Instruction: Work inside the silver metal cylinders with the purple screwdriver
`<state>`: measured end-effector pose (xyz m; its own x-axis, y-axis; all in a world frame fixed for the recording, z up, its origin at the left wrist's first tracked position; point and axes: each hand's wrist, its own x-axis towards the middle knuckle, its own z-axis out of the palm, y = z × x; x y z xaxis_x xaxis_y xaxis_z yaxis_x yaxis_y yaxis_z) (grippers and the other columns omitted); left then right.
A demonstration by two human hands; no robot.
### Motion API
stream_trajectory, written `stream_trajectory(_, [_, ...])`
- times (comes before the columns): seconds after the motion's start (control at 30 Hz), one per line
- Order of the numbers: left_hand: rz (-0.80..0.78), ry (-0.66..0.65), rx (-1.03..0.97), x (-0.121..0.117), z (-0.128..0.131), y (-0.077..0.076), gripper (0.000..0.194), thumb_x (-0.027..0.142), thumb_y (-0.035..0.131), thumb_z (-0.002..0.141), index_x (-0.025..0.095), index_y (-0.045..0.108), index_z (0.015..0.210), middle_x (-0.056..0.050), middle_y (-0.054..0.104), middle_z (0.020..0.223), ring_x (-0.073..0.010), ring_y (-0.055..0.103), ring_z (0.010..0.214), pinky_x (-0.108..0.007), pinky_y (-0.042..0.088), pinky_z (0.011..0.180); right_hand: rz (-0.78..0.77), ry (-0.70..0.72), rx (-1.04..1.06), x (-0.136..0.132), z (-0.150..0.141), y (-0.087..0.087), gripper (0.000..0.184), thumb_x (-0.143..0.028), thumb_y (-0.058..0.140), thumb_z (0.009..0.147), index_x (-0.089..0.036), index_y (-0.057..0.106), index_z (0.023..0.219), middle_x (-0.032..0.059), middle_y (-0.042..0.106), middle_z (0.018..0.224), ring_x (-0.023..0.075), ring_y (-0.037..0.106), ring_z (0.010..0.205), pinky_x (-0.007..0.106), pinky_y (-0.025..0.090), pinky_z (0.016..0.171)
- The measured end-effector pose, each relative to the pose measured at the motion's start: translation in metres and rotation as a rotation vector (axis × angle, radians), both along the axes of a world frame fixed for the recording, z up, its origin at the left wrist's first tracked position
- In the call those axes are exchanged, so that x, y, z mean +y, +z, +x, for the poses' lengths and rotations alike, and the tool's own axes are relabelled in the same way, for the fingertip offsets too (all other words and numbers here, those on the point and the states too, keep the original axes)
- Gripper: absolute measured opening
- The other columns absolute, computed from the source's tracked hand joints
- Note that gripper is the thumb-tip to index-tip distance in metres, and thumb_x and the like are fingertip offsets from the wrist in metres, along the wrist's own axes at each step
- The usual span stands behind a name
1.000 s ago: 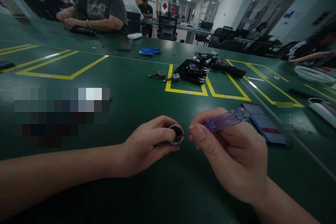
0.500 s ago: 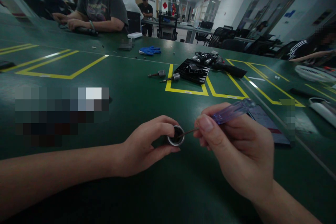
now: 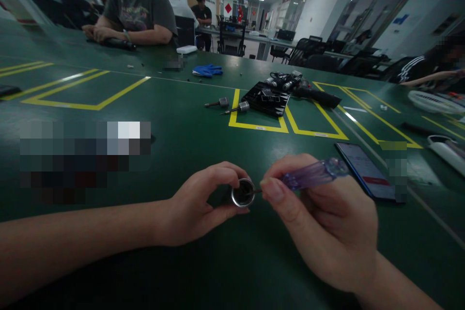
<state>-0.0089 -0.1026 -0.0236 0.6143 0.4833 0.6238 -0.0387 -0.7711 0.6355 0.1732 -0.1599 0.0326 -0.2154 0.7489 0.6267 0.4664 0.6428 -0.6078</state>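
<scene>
Low over the green table, my left hand (image 3: 203,203) grips a short metal cylinder (image 3: 242,205) between thumb and fingers. Its round rim and dark hollow face right and towards me. My right hand (image 3: 323,223) is closed around a screwdriver (image 3: 308,174) with a clear purple handle. The thin shaft points left and its end goes into the cylinder's mouth; the tip is lost in the dark inside. What the shaft touches in there I cannot make out.
Two small metal parts with thin shafts (image 3: 242,106) lie ahead, beside a glossy black plate (image 3: 261,99) and a heap of cables (image 3: 286,80). A blue glove (image 3: 207,70) lies further back. At right rests a phone (image 3: 366,172). A person (image 3: 141,19) sits across the table.
My right hand has shifted left and slightly down, bringing the screwdriver closer to the cylinder, with less shaft showing. More of the phone is uncovered. The cylinder has dipped slightly.
</scene>
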Motion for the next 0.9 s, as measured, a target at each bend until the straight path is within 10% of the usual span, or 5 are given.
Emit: stream_trajectory(0.9, [0.014, 0.039, -0.021, -0.0006, 0.0, -0.0002, 0.032, 0.007, 0.065, 0.076, 0.018, 0.044, 0.098, -0.004, 0.06, 0.095, -0.0152, 0.063, 0.085, -0.025, 0.055, 0.071, -0.013, 0.067, 0.071, 0.0002, -0.0003, -0.0027, 0.005, -0.014, 0.055, 0.084, -0.015, 0.058, 0.08, -0.0021, 0.056, 0.068, 0.0071, 0.052, 0.057, 0.021, 0.042, 0.051])
